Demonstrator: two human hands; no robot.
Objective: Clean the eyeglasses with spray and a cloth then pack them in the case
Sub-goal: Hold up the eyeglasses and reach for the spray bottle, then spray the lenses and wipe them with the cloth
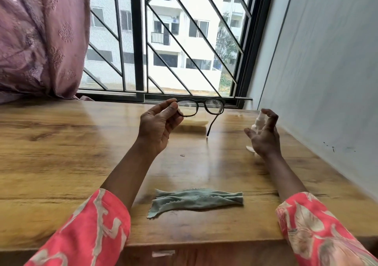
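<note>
Coral-pink patterned sleeves (88, 231) frame the bottom corners, both forearms reaching out over the wooden surface (51, 143). Between the forearms, near the front edge, a crumpled grey-green cleaning cloth (196, 201) with pinked edges lies flat on the wood.

Farther out, the left hand (157, 126) holds the black-framed eyeglasses (199, 107) up in the air, thumb and forefinger pinching the frame's left end. Both lenses look misted or speckled with droplets. One temple arm hangs open on the right, its tip pointing down at the wood.

Off to the right, the right hand (264, 135) is around a small white spray bottle (258, 123), with the forefinger curled over the nozzle; the bottle is blurred, so how firmly it is gripped is unclear. Its nozzle faces toward the glasses.

Behind the left hand, a pale cream eyeglass case (195, 122) rests on the surface, mostly hidden.
</note>
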